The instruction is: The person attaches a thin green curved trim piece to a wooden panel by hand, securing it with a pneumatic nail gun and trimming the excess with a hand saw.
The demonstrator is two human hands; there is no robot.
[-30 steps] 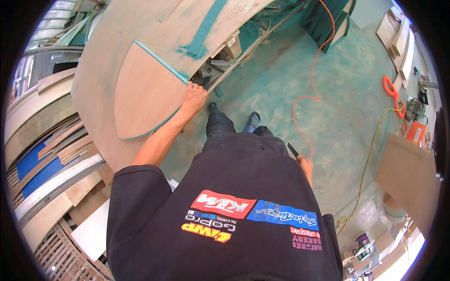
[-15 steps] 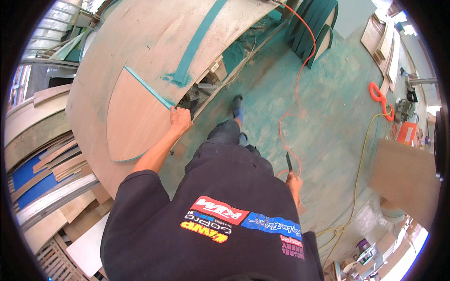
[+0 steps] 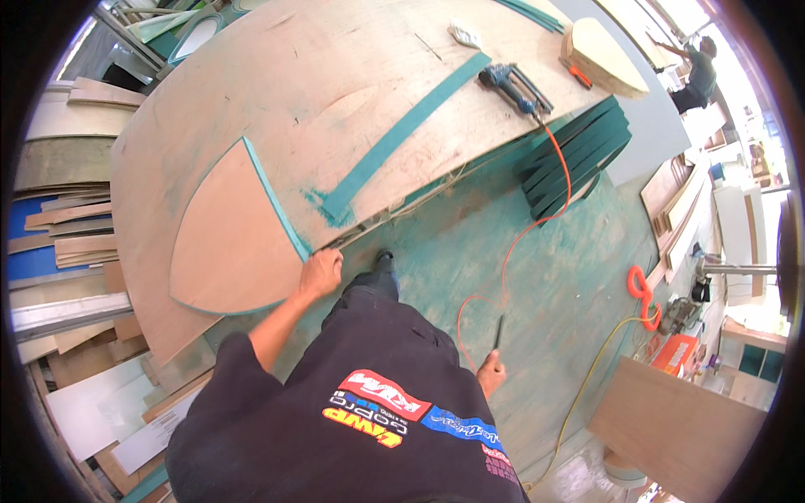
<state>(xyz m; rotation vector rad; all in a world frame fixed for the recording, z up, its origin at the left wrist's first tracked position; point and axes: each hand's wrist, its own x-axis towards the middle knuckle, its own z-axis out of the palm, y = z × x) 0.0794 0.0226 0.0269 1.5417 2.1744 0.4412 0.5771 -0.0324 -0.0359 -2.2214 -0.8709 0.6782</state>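
- Green-stained workshop floor (image 3: 553, 277) spreads beneath the person, with an orange cable (image 3: 511, 251) looping across it.
- Nearest, the right hand (image 3: 490, 370) hangs low beside the hip, fingers closed around a slim dark tool (image 3: 498, 330), perhaps a pencil or blade; it is too small to tell which.
- Further up, the left hand (image 3: 322, 273) rests with fingers curled over the near edge of the big plywood sheet (image 3: 335, 92), just at the lower tip of the pointed oval cut-out panel (image 3: 231, 243).
- That panel lies flat on the sheet's near-left part, pale brown, one end pointed, its right side traced by a thin green edging strip (image 3: 277, 201).
- As a judgement, the step in hand looks like checking or steadying the panel's edge at the sheet's rim; the next move would call for bringing the tool hand up to the same corner while the left keeps the wood from shifting.
- Beyond, a long green strip (image 3: 402, 134) runs diagonally across the sheet.
- At the sheet's far edge sits a blue power tool (image 3: 507, 84) on the orange cable, with stacked green strips (image 3: 579, 155) leaning below it.
- Left of the sheet, offcut boards (image 3: 67, 251) are piled; far right, another person (image 3: 696, 75) works at a bench.
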